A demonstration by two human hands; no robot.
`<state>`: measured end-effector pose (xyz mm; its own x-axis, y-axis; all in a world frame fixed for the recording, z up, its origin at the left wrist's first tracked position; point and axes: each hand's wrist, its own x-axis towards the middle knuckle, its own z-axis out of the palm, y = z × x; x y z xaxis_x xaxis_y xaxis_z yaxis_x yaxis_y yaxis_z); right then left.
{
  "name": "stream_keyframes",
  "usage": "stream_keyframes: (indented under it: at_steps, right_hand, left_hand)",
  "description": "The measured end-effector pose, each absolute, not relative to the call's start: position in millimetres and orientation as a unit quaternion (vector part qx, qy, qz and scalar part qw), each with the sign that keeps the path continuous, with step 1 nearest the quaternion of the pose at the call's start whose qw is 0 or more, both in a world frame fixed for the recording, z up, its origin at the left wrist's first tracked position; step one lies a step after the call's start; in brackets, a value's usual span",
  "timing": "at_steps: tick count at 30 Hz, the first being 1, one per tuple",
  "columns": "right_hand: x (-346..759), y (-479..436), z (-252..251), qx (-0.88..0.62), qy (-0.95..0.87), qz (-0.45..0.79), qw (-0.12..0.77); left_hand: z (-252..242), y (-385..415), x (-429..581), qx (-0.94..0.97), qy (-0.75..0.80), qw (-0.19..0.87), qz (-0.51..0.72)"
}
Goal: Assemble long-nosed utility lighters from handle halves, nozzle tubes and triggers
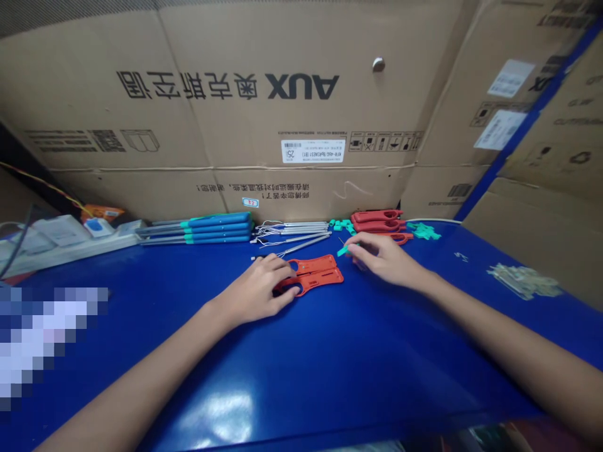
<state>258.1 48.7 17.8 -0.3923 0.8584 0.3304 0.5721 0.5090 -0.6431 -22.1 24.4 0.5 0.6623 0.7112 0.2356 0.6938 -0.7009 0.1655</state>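
My left hand [264,290] rests on the left end of a flat red plastic tool body [315,276] lying on the blue table [330,351], fingers curled over its ring end. My right hand [384,257] pinches a small green plastic piece [343,250] with a thin pin, held just above the red body's right end. Behind the hands lie a stack of red tool bodies [379,223], loose green pieces [424,231] and a bundle of thin metal wire tools [294,233].
Teal-handled metal tools [207,228] lie in a row at the back left, beside a white power strip [66,238]. Cardboard boxes [264,107] wall in the back and right. A heap of clear plastic bits [524,280] sits at the right.
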Motion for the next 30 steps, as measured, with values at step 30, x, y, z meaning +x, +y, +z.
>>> stream_keyframes:
  at_steps: [30]
  right_hand:
    - [228.3,13.4,-3.4,-0.380,-0.799,0.342,0.316]
  left_hand:
    - [7.7,11.8,-17.8,0.931,0.329,0.096,0.124]
